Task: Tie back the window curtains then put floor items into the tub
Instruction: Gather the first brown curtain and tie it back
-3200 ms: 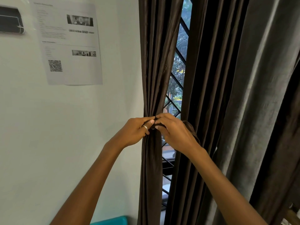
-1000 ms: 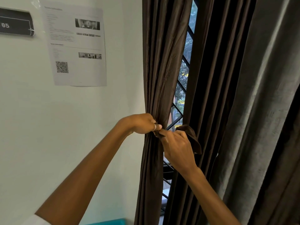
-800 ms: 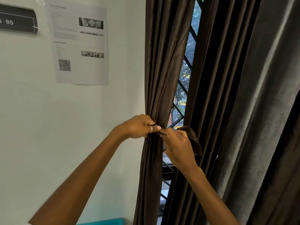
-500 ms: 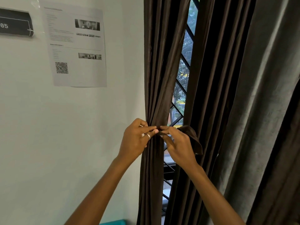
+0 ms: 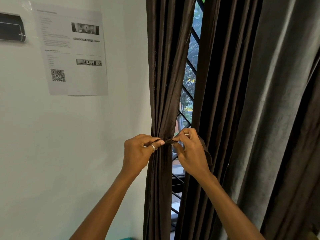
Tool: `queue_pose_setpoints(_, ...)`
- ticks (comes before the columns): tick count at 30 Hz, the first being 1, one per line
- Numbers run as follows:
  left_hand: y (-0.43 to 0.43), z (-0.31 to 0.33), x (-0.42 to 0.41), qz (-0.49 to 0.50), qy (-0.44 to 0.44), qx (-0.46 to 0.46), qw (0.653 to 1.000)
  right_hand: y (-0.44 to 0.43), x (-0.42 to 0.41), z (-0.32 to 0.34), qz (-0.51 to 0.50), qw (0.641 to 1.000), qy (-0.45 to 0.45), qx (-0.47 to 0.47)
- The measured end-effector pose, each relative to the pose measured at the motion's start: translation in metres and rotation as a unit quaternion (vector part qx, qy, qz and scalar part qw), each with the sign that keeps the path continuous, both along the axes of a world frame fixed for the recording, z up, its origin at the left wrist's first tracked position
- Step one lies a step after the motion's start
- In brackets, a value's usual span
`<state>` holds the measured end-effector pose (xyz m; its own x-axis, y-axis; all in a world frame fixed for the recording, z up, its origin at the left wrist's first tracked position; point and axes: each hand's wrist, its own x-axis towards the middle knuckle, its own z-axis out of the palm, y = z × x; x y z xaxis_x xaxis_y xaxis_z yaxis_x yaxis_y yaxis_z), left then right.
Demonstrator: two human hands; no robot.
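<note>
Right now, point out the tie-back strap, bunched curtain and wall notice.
tie-back strap (image 5: 167, 141): head view, taut middle stretch.
bunched curtain (image 5: 165, 84): head view, folds above strap.
wall notice (image 5: 84, 84): head view, blank lower part.

High to the left of the left grip (image 5: 136, 153), a QR-coded sheet (image 5: 72, 52) on the white wall (image 5: 52, 153) — dark plaque (image 5: 11, 27) beyond it — and black window grille (image 5: 187, 92) above.

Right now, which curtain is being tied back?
The narrow brown curtain beside the white wall: it is gathered tight where the left hand and right hand pinch a fabric tie across it. The wider brown curtain and the grey curtain hang loose.
</note>
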<state>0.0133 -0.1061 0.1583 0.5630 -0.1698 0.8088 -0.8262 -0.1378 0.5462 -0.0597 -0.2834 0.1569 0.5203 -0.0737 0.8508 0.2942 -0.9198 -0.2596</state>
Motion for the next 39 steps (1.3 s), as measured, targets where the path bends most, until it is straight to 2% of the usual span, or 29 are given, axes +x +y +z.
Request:
queue_pose_setpoints(6,0.007,0.001,0.001,0.000,0.010,0.009,1.000,-0.001,0.001,-0.001,-0.005,1.000,-0.009,-0.013)
queue_pose_setpoints(20,0.027,-0.004,0.006,0.087,0.018,0.048,0.995,-0.021,0.005,-0.008,-0.036,0.999,0.025,0.025)
queue_pose_setpoints(27,0.028,-0.013,0.014,0.113,0.016,0.077,0.990,-0.015,0.008,-0.011,-0.007,0.998,0.061,0.026)
queue_pose_setpoints(39,0.018,-0.028,0.011,0.099,0.101,0.040,0.989,0.007,0.015,-0.029,0.001,0.984,0.091,0.151)
